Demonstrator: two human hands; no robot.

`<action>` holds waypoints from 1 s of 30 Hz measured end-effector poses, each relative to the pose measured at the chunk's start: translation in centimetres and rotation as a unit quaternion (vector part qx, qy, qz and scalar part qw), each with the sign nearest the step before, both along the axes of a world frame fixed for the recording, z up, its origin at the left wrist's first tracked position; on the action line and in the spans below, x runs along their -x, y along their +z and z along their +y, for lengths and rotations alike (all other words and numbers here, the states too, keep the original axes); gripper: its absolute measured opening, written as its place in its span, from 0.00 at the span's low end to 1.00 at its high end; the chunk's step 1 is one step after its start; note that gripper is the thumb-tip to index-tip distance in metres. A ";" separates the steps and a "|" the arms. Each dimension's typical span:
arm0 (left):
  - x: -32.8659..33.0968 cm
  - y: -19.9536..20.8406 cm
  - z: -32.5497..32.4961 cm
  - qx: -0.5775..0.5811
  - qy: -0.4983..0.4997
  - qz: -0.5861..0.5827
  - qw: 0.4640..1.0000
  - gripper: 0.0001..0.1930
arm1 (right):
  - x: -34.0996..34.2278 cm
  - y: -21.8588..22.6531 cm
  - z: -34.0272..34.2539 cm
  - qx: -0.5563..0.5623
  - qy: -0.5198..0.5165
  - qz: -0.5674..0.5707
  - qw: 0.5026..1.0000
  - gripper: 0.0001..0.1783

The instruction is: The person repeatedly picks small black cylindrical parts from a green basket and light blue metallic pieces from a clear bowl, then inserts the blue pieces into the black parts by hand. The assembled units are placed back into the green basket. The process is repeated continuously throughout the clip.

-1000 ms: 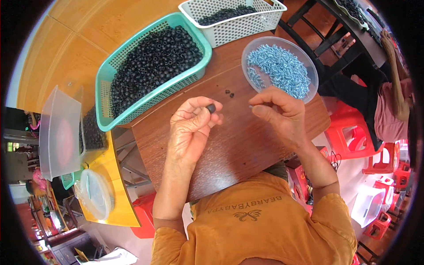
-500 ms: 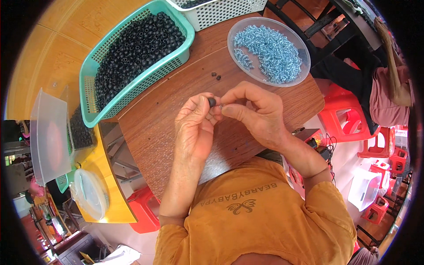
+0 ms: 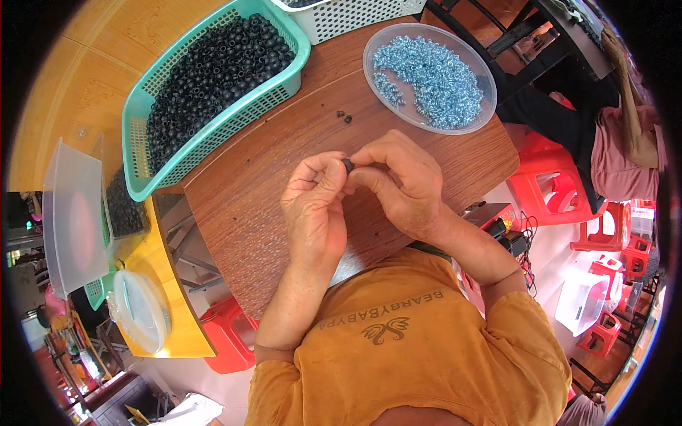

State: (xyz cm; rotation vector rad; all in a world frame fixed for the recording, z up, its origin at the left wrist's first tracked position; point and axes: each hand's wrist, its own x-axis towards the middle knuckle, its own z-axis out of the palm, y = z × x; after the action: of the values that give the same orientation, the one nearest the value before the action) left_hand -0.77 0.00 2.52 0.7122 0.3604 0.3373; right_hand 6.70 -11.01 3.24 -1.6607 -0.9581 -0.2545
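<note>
Above the middle of the brown table (image 3: 249, 213), my two hands meet at the fingertips. Between them sits a small black rounded piece (image 3: 348, 165), like a hollow knob. My left hand (image 3: 317, 206) pinches it between thumb and fingers. The thumb and forefinger of my right hand (image 3: 405, 184) are closed against its right side; what they hold there is hidden. Beyond my left hand stands a teal basket (image 3: 213, 153) full of similar black pieces (image 3: 220, 78). A clear round bowl (image 3: 490, 106) holds many small shiny light-blue pieces (image 3: 437, 78), beyond my right hand.
Some dark bits (image 3: 344, 116) lie on the table past my hands. A white basket (image 3: 355, 25) stands at the far edge. On the left are a yellow table (image 3: 163, 284) and a lidded tub (image 3: 142, 312). Red stools (image 3: 550, 177) and a seated person (image 3: 625, 149) are at the right.
My right fingertips have moved left onto the black piece, closing the small gap between. A small shiny piece that showed at them is now out of sight. The view has shifted slightly.
</note>
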 end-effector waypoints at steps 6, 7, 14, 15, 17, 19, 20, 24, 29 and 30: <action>0.4 -0.1 0.5 -0.076 -0.021 0.023 0.997 0.07 | 0.2 0.0 -0.4 -0.001 0.034 0.148 0.988 0.07; 0.4 -0.1 0.6 -0.070 -0.030 0.024 0.997 0.07 | 0.2 0.0 -0.4 -0.010 0.043 0.210 0.977 0.07; 0.5 -1.6 0.8 0.107 -0.067 0.024 0.992 0.07 | -0.7 0.4 -0.7 -0.040 0.146 0.422 0.894 0.05; 0.5 -1.6 0.7 0.096 -0.064 0.023 0.993 0.07 | -0.8 0.2 -0.7 -0.036 0.139 0.413 0.900 0.05; 0.6 -1.5 0.4 0.074 -0.057 0.020 0.995 0.07 | -0.9 -0.3 -0.6 -0.026 0.126 0.393 0.910 0.05; 0.6 -1.5 0.3 0.015 -0.044 0.022 0.999 0.08 | -1.0 -0.7 -0.6 -0.010 0.119 0.398 0.910 0.05; 0.6 -1.5 0.2 -0.016 -0.038 0.022 0.999 0.09 | -1.0 -0.7 -0.6 -0.001 0.115 0.400 0.909 0.05; 0.7 -1.6 0.5 -0.093 -0.038 0.031 0.994 0.09 | -0.8 -0.4 -0.6 0.025 0.111 0.390 0.914 0.04; 0.4 -2.3 2.4 -0.065 -0.120 0.028 0.990 0.07 | -1.4 -0.8 -0.7 0.039 0.139 0.397 0.907 0.05; 0.3 -2.7 2.5 -0.039 -0.121 0.029 0.991 0.07 | -1.6 -0.9 -0.6 0.054 0.117 0.380 0.916 0.05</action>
State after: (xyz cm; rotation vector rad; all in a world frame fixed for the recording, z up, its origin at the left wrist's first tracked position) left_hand -1.09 2.53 -0.14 0.8348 0.3134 0.1021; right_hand 8.30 -11.59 2.38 -1.5247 -0.5601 0.5863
